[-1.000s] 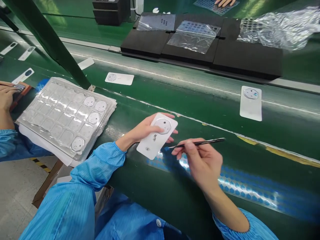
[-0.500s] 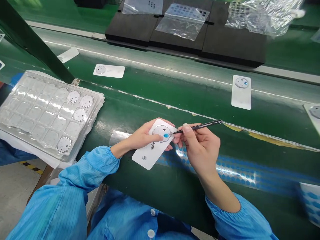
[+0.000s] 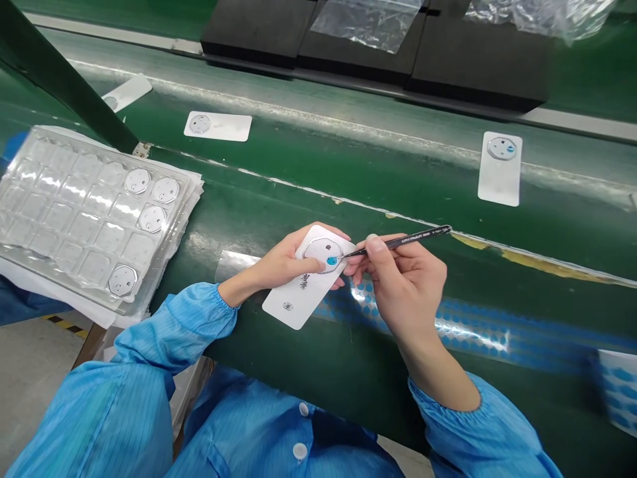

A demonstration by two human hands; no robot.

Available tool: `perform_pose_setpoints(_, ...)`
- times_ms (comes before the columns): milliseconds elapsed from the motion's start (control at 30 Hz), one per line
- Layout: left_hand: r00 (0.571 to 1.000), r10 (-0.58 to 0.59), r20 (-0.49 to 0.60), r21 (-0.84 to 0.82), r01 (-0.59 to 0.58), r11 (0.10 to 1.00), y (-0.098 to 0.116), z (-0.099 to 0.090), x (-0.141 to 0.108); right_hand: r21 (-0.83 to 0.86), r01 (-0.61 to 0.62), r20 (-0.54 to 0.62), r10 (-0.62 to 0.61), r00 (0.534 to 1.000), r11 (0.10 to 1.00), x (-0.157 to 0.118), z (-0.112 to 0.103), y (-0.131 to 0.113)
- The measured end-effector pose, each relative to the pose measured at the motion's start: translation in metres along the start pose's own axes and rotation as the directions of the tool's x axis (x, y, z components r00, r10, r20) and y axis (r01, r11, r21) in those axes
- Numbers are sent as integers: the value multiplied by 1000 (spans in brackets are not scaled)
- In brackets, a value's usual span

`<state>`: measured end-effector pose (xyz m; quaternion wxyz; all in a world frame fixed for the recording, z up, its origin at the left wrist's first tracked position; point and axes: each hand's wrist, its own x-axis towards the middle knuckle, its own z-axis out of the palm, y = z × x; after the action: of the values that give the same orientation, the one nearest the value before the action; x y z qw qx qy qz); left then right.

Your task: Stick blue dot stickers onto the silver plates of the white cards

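Observation:
My left hand (image 3: 291,260) grips a white card (image 3: 293,302) with a round silvery disc (image 3: 318,249) at its upper end, the thumb lying on the disc's lower edge. A small blue dot (image 3: 332,261) sits on the disc. Black tweezers (image 3: 415,237) are pinched in my right hand (image 3: 398,272), and their tip meets the card right by the blue dot. The right fingertips are close to the card's right edge. Under both hands lies a clear strip with rows of blue dots (image 3: 468,332).
At left, a clear plastic tray (image 3: 94,219) holds several discs in its pockets. White cards with discs lie behind, at left (image 3: 223,126) and right (image 3: 500,179). Black foam blocks (image 3: 478,66) with plastic bags (image 3: 368,23) stand at the back. A green post (image 3: 74,86) rises at left.
The view has shifted, so the blocks sit higher in the picture and the right-hand card farther right. Both hands keep their hold, with the tweezers still at the blue dot.

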<state>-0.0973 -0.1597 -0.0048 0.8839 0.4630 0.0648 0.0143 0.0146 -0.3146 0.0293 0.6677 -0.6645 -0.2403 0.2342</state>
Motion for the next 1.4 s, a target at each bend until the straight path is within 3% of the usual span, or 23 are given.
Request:
perform_pose_setpoints(400,999,-32,-35,14,33,999,3,4,-1,-38,5,-13,-5,1000,999,0,0,3)
perform_pose_setpoints(867,998,19,-51,114,-13,993,4,6,-2,-97,69,-22,-72,997,993,-3,3,1)
perform_pose_setpoints(1000,991,56,-118,152,-37,988,3,7,-1,-96,134,-82,-142,986,986,-6,4,4)
perform_pose_setpoints(1100,980,31,-198,88,-14,996,0,7,0,-87,245,-194,-258,946,966,-4,4,6)
perform_pose_setpoints(1200,968,40,-248,30,-34,999,-1,7,1,-118,330,-234,-349,907,937,0,4,10)
perform_pose_setpoints(1267,964,49,-263,-11,-53,999,-3,7,2,-141,288,-191,-311,931,947,1,5,16)
perform_pose_setpoints(1333,962,52,-270,-50,-68,996,-5,6,2,-129,159,-71,-169,983,979,0,6,22)
perform_pose_setpoints(1400,961,53,-271,-61,-72,996,-9,5,2,-73,-3,63,8,998,997,-2,8,27)
